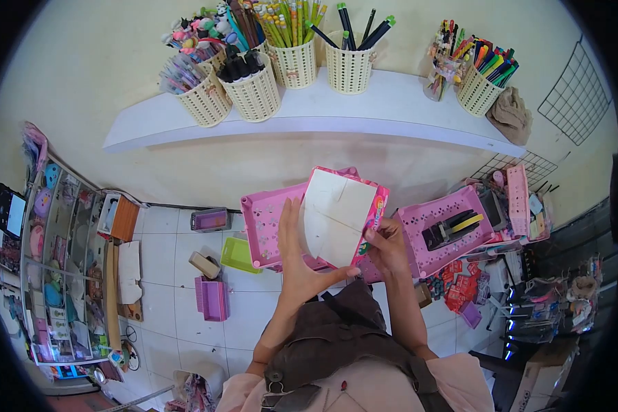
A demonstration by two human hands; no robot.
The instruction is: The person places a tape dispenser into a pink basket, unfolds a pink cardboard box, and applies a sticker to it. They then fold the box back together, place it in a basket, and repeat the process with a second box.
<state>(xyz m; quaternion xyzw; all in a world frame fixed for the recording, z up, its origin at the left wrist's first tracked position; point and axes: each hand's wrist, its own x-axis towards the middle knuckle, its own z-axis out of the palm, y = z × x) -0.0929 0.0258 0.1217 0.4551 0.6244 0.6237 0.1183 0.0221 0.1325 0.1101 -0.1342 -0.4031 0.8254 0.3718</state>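
Note:
In front of me is a flat cardboard box with a white, creased face turned up and bright pink printed edges. My right hand pinches its lower right edge between thumb and fingers. Along its left side my left hand is spread, the fingers stretched upward and the thumb reaching under the lower edge to the right corner. Behind the box, partly covered by it, is a pink perforated basket. A second pink basket to the right holds a black tape dispenser with a yellow strip.
Above, a white shelf carries cream cups full of pens and pencils. On the floor at left lie a green tray and a purple basket. A glass display case stands far left; red packets lie at right.

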